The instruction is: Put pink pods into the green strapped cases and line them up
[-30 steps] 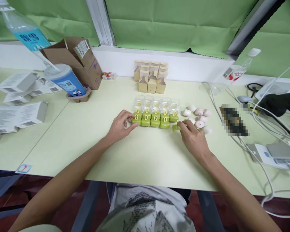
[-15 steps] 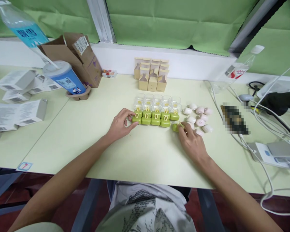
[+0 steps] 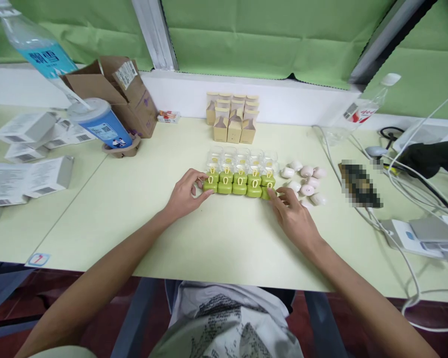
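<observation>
Two rows of small glossy green cases with pale loops on top (image 3: 239, 188) sit side by side on the table. At their left end, my left hand (image 3: 184, 195) has thumb and index finger closed against the leftmost front green case (image 3: 210, 187). My right hand (image 3: 294, 214) grips the rightmost front green case (image 3: 266, 193) with its fingertips, which partly hide it. This case lies against the end of the front row. Clear plastic covers (image 3: 242, 158) stand directly behind the green cases. Right of them lies a loose group of pale pink rounded pieces (image 3: 307, 190), a few partly hidden behind my right hand.
Small open tan boxes (image 3: 228, 130) stand by the wall. To the left are a blue cup (image 3: 104, 128), a cardboard box (image 3: 140, 107) and white boxes (image 3: 48, 176). White cables (image 3: 397, 248), a clear bottle (image 3: 362, 112) and a blurred-out item (image 3: 360, 184) occupy the right.
My right hand has slid its green case left, closing the gap to the front row. My left hand stays at the left end.
</observation>
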{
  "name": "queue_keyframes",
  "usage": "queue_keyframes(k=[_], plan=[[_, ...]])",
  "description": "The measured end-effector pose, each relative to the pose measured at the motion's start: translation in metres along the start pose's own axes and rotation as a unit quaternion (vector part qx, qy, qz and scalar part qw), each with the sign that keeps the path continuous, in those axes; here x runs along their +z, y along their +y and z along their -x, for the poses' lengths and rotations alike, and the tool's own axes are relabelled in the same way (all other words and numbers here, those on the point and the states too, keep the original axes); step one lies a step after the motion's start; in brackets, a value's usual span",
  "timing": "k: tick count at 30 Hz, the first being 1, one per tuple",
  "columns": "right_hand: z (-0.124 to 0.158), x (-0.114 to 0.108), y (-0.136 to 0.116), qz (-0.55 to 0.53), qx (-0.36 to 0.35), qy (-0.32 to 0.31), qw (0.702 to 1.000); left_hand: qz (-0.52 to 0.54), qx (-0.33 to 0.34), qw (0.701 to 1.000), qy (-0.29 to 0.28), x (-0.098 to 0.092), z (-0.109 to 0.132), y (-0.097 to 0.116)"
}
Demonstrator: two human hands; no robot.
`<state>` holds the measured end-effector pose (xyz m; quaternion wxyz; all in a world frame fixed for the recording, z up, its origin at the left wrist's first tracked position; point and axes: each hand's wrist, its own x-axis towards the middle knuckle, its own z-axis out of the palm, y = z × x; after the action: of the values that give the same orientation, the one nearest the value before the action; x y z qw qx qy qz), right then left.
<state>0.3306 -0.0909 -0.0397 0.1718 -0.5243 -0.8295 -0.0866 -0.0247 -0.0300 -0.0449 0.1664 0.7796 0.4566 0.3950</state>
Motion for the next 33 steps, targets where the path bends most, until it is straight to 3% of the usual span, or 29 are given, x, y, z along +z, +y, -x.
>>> queue_keyframes(k=[12,14,17,20,23,25,29,33], plan=[[-0.007,-0.009,-0.005,-0.031,0.045,0.013,0.998,0.004,0.001,1.0,-0.001,0.001,0.0,-0.002],[-0.012,-0.017,0.012,-0.025,0.069,0.042,0.996,0.011,-0.006,1.0,0.0,0.002,0.0,-0.002],[-0.032,-0.027,0.063,-0.02,0.139,0.071,0.987,0.019,-0.01,1.0,0.007,0.002,0.0,-0.003],[-0.061,-0.025,0.118,-0.026,0.162,-0.006,0.987,0.016,-0.018,1.0,0.011,0.002,-0.001,-0.003],[-0.085,-0.013,0.143,-0.081,0.151,-0.12,0.978,0.013,-0.031,0.999,0.01,0.002,-0.001,-0.003],[-0.095,-0.005,0.141,-0.087,0.137,-0.167,0.972,0.016,-0.032,0.999,0.013,0.002,-0.001,-0.004],[-0.097,0.0,0.125,-0.066,0.112,-0.195,0.972,0.016,-0.025,1.0,0.011,0.002,-0.002,-0.006],[-0.086,-0.013,0.129,-0.088,0.095,-0.148,0.98,0.008,-0.023,1.0,0.013,0.003,-0.002,-0.006]])
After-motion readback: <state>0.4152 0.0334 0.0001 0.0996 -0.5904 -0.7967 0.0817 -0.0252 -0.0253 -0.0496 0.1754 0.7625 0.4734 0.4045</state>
